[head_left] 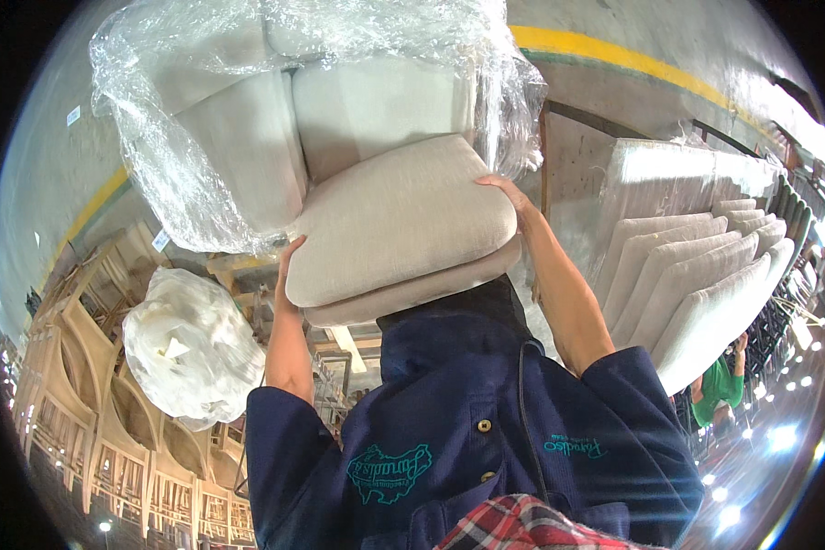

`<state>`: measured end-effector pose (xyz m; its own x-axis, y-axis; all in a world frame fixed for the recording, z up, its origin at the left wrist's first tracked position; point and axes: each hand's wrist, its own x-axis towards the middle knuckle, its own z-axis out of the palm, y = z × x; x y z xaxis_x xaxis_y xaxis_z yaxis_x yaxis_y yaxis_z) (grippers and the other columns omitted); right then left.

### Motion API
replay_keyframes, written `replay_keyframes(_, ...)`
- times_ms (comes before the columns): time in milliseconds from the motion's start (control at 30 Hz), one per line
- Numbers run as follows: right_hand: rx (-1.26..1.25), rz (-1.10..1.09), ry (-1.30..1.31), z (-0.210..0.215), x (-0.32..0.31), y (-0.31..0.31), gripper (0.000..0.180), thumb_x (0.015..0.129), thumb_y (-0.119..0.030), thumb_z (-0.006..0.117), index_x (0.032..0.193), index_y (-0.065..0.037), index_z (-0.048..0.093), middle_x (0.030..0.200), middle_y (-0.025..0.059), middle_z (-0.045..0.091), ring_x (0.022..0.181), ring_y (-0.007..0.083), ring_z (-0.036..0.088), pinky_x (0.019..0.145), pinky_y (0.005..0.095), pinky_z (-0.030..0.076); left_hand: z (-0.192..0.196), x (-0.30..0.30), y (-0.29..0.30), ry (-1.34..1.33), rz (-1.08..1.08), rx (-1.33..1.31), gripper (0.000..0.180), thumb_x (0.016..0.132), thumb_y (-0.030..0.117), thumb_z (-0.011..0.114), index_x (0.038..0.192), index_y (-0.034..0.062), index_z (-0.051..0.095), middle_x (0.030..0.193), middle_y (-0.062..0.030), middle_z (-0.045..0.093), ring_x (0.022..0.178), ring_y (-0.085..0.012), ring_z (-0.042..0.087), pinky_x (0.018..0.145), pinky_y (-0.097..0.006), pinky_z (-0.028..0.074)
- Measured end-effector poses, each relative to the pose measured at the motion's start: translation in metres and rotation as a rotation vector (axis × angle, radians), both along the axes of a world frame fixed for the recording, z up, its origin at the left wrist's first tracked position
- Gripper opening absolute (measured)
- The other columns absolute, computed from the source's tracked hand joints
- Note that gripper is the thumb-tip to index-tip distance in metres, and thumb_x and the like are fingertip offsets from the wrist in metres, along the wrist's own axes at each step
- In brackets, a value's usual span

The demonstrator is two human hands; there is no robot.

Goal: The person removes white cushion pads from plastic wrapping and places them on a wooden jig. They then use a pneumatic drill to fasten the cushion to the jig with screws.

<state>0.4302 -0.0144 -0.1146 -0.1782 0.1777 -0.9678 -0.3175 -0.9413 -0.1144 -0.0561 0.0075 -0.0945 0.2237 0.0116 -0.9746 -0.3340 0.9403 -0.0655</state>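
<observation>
Two beige upholstered seat cushions, one on top of the other, are held between my hands. The upper cushion (399, 215) hides most of the lower cushion (422, 289), which shows only along the near edge. My left hand (287, 259) is closed on the left side of the stack, partly hidden by it. On the right edge, my right hand (509, 192) lays its fingers over the top cushion. Just beyond, more beige cushions (380, 110) sit inside a clear plastic wrap (188, 183), and the far edge of my stack overlaps them.
A bundled white plastic bag (192, 339) stands at the left, beside several wooden chair frames (128, 403). To the right, several beige cushions (706, 275) lean in a row. A person in a green sleeve (720, 385) is farther right. A yellow line (614, 55) crosses the floor.
</observation>
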Motion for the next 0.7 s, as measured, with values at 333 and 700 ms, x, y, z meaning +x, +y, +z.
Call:
replay_keyframes(333,0.207,0.055,-0.138,0.211,0.014,0.025,0.078,0.084,-0.043,0.073,0.143,0.005,0.053,0.130,0.0262,0.064,0.116,0.0289,0.066,0.104,0.0382,0.052,0.142,0.019,-0.052,0.108,-0.018,0.475,0.055,0.104,0.041,0.051,0.143,0.0016,0.053,0.135,-0.0134,0.062,0.123,-0.0252,0.060,0.103,-0.039,0.050)
replay_keyframes(700,0.930,-0.191,-0.632,0.426,0.117,-0.081,0.115,0.068,-0.054,0.081,0.154,0.008,0.036,0.143,0.0378,0.046,0.135,0.0472,0.047,0.114,0.0580,0.037,0.308,0.182,-0.027,0.098,0.032,0.976,0.059,0.103,0.048,0.047,0.141,0.0029,0.052,0.134,-0.0168,0.058,0.122,-0.0255,0.056,0.100,-0.040,0.049)
